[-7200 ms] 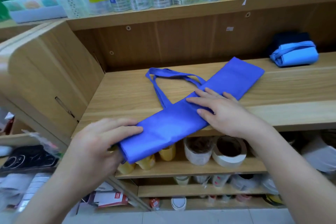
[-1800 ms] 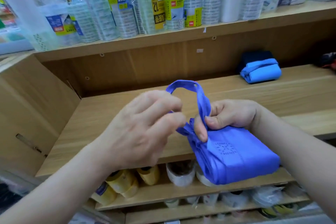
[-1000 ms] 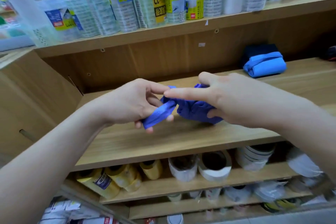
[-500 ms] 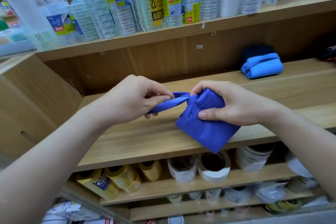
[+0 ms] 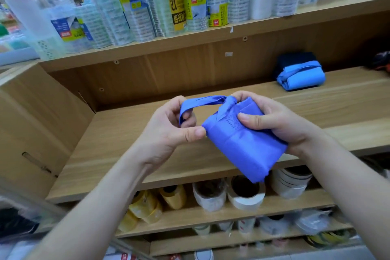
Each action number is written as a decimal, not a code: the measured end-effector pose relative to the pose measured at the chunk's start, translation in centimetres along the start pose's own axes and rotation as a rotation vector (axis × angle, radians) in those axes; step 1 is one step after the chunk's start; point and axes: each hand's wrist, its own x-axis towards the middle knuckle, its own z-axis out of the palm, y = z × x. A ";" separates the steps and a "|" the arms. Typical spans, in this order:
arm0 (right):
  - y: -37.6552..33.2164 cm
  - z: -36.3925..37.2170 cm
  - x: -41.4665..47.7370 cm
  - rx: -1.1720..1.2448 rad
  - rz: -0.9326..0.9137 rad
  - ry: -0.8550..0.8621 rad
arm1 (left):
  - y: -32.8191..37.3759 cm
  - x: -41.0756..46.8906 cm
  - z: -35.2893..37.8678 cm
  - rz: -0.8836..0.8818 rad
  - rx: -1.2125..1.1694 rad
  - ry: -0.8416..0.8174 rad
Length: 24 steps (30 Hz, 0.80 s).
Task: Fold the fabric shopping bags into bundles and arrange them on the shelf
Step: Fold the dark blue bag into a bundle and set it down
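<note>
A blue fabric bag (image 5: 242,145) is folded into a thick bundle and held in the air above the front of the wooden shelf (image 5: 130,154). My right hand (image 5: 274,120) grips the bundle's upper end, thumb pressed on its face. One handle strap (image 5: 202,101) runs left from the top of the bundle, and my left hand (image 5: 168,129) is shut on the strap's loop, thumb touching the bundle's corner. A light blue bundle (image 5: 300,77) tied with its own strap lies at the back right of the shelf, in front of a dark navy bundle (image 5: 295,59).
The shelf above carries several packs of clear tape rolls (image 5: 175,6). Below are yellow tape rolls (image 5: 147,207) and white rolls (image 5: 244,194). A wooden side panel (image 5: 31,122) closes the shelf on the left. A dark object (image 5: 382,60) sits at the far right.
Over the last seconds the flat bag became a compact bundle. Since half a second ago the bundle has tilted with its face toward me, and my left hand now holds the strap in a loop.
</note>
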 end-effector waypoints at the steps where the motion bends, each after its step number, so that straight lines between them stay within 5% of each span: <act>1: 0.5 0.2 0.0 0.038 -0.014 0.021 | -0.5 0.0 0.5 0.008 -0.055 0.036; 9: 2.6 1.0 0.6 0.074 -0.100 0.339 | -2.5 -0.4 4.1 0.164 0.205 0.446; 15: 2.6 1.5 1.2 0.076 -0.171 0.592 | -3.9 -2.3 5.1 0.100 0.139 0.233; 19: 3.3 2.4 1.5 0.083 -0.224 0.698 | -3.9 -2.1 4.4 0.129 0.251 0.260; 21: 3.5 2.7 1.6 0.150 -0.247 0.671 | -3.5 -1.7 3.8 0.177 0.340 0.282; 24: 3.5 2.2 1.0 0.272 -0.148 0.391 | -3.0 -1.1 2.8 0.233 0.493 0.276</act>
